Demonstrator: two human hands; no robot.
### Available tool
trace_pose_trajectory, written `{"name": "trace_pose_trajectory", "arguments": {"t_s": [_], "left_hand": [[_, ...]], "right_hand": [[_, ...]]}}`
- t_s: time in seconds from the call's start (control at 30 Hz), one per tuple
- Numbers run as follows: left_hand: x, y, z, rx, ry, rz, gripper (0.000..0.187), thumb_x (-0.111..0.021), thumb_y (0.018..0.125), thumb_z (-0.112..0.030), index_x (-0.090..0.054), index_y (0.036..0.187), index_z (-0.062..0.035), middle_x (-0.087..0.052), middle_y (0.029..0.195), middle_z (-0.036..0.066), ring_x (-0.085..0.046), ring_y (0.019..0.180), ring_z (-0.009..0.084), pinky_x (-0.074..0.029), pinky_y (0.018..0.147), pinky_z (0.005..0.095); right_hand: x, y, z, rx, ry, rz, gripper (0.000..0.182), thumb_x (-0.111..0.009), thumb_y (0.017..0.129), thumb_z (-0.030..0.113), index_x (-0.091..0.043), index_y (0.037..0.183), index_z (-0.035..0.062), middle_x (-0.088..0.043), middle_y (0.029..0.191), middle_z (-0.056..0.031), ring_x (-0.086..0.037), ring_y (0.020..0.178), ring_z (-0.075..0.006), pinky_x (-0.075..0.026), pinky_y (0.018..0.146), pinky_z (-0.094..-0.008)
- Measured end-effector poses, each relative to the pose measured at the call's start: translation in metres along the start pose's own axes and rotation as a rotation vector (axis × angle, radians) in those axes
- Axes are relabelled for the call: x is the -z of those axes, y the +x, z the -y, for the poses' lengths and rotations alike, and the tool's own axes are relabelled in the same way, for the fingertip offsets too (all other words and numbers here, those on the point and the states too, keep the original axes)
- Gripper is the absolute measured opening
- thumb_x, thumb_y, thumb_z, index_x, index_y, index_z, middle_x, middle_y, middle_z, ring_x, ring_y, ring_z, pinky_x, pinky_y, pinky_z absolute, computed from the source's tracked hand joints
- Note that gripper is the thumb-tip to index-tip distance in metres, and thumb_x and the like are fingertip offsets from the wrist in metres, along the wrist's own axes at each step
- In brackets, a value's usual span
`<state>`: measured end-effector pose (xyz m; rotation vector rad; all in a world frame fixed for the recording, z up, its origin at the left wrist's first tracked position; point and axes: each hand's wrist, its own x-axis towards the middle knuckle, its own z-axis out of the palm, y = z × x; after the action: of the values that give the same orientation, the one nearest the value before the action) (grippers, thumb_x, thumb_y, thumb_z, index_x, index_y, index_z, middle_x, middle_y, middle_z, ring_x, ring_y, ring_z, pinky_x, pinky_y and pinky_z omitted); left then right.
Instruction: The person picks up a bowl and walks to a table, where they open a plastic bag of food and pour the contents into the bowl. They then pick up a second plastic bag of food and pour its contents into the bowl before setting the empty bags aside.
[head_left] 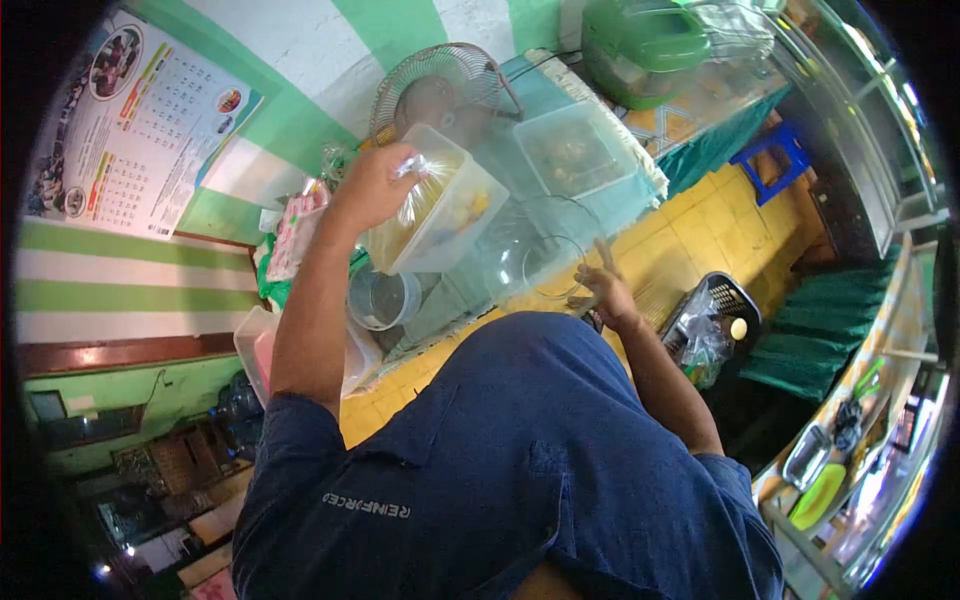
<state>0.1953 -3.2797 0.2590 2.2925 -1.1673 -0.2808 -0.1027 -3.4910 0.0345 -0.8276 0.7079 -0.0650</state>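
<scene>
My left hand (378, 188) is closed on the gathered neck of a clear plastic bag (428, 190) with something yellowish in it. The bag overlaps a translucent plastic box (440, 255), which looks tilted and has small colourful items inside. My right hand (605, 287) has its fingers apart right at the rim of a large clear round bowl (510, 262). Behind the bowl, a second translucent box (575, 150) stands on the teal-covered table (535, 90) with pale contents.
A fan (440, 90) stands by the striped wall. Below my left forearm are a clear round tub (383, 297) and a plastic bin (258, 345). A black basket (735, 300) with plastic bags stands on my right, a blue stool (772, 160) beyond. A green-lidded container (640, 50) sits at the back.
</scene>
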Motion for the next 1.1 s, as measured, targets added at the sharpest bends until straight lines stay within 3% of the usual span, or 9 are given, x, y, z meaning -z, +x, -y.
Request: {"name": "trace_pose_trajectory", "arguments": {"t_s": [0.17, 0.23, 0.4, 0.47, 0.7, 0.83, 0.9, 0.97, 1.1], "left_hand": [[0.022, -0.021, -0.022, 0.113, 0.047, -0.127, 0.028, -0.071, 0.084, -0.021, -0.062, 0.101, -0.0009, -0.062, 0.076, 0.016, -0.053, 0.061, 0.0239, -0.044, 0.060, 0.0355], [0.029, -0.027, -0.026, 0.111, 0.053, -0.172, 0.028, -0.071, 0.084, -0.021, -0.062, 0.100, -0.0011, -0.062, 0.076, 0.016, -0.053, 0.061, 0.0238, -0.044, 0.060, 0.0354], [0.037, -0.045, -0.041, 0.229, 0.049, -0.195, 0.026, -0.071, 0.084, -0.019, -0.062, 0.099, -0.0004, -0.062, 0.075, 0.016, -0.056, 0.063, 0.0217, -0.045, 0.062, 0.0327], [0.037, -0.053, -0.042, 0.228, 0.018, -0.225, 0.025, -0.071, 0.083, -0.017, -0.062, 0.098, 0.0003, -0.062, 0.074, 0.015, -0.057, 0.065, 0.0199, -0.045, 0.063, 0.0316], [0.031, -0.084, -0.064, 0.176, -0.028, -0.331, 0.018, -0.071, 0.082, -0.012, -0.062, 0.091, 0.0004, -0.059, 0.072, 0.009, -0.052, 0.066, 0.0144, -0.043, 0.062, 0.0305], [0.027, -0.097, -0.083, 0.302, 0.035, -0.329, 0.014, -0.069, 0.082, -0.009, -0.061, 0.089, -0.0001, -0.056, 0.072, 0.009, -0.050, 0.066, 0.0144, -0.042, 0.063, 0.0295], [0.026, -0.100, -0.085, 0.343, 0.073, -0.282, 0.014, -0.068, 0.082, -0.009, -0.061, 0.089, 0.0004, -0.056, 0.073, 0.010, -0.050, 0.068, 0.0152, -0.043, 0.064, 0.0300], [0.026, -0.099, -0.083, 0.338, 0.113, -0.263, 0.015, -0.068, 0.082, -0.010, -0.061, 0.088, 0.0012, -0.056, 0.074, 0.011, -0.051, 0.070, 0.0164, -0.043, 0.066, 0.0310], [0.023, -0.095, -0.058, 0.258, 0.093, -0.201, 0.018, -0.067, 0.083, -0.010, -0.061, 0.094, 0.0025, -0.060, 0.082, 0.011, -0.055, 0.077, 0.0196, -0.045, 0.075, 0.0331]], "right_hand": [[-0.004, 0.046, -0.013, -0.040, -0.081, 0.092, 0.068, -0.050, 0.090, 0.018, -0.023, 0.152, 0.0256, -0.043, 0.131, -0.0179, -0.049, 0.113, -0.0318, -0.052, 0.079, -0.0565], [-0.007, 0.065, -0.024, 0.219, -0.322, 0.225, 0.060, -0.050, 0.093, 0.020, -0.027, 0.149, 0.0151, -0.049, 0.122, -0.0156, -0.053, 0.109, -0.0309, -0.056, 0.075, -0.0522], [-0.040, 0.120, -0.040, 0.216, -0.418, 0.159, 0.053, -0.052, 0.093, 0.012, -0.032, 0.141, 0.0016, -0.054, 0.113, -0.0164, -0.059, 0.095, -0.0272, -0.059, 0.068, -0.0421], [-0.042, 0.133, -0.047, 0.270, -0.521, 0.096, 0.049, -0.052, 0.090, 0.014, -0.041, 0.134, -0.0042, -0.059, 0.110, -0.0318, -0.063, 0.099, -0.0323, -0.051, 0.079, -0.0444], [-0.037, 0.127, -0.055, 0.325, -0.736, 0.056, 0.051, -0.054, 0.086, 0.010, -0.040, 0.134, -0.0031, -0.057, 0.118, -0.0326, -0.057, 0.110, -0.0447, -0.045, 0.095, -0.0460], [-0.015, 0.131, -0.072, 0.396, -0.709, 0.356, 0.065, -0.066, 0.082, 0.005, -0.034, 0.138, 0.0025, -0.063, 0.101, -0.0155, -0.063, 0.092, -0.0281, -0.055, 0.076, -0.0414], [-0.017, 0.122, -0.065, 0.139, -0.568, 0.411, 0.069, -0.070, 0.080, 0.001, -0.034, 0.140, 0.0053, -0.065, 0.095, -0.0076, -0.065, 0.087, -0.0215, -0.059, 0.071, -0.0386], [-0.042, 0.099, -0.032, -0.127, -0.297, 0.260, 0.074, -0.068, 0.078, -0.002, -0.031, 0.142, 0.0072, -0.062, 0.103, -0.0112, -0.065, 0.092, -0.0251, -0.062, 0.071, -0.0383], [-0.033, 0.081, -0.022, -0.014, -0.440, 0.062, 0.072, -0.058, 0.078, 0.001, -0.031, 0.144, 0.0100, -0.061, 0.095, -0.0171, -0.065, 0.085, -0.0298, -0.060, 0.059, -0.0418]]}}
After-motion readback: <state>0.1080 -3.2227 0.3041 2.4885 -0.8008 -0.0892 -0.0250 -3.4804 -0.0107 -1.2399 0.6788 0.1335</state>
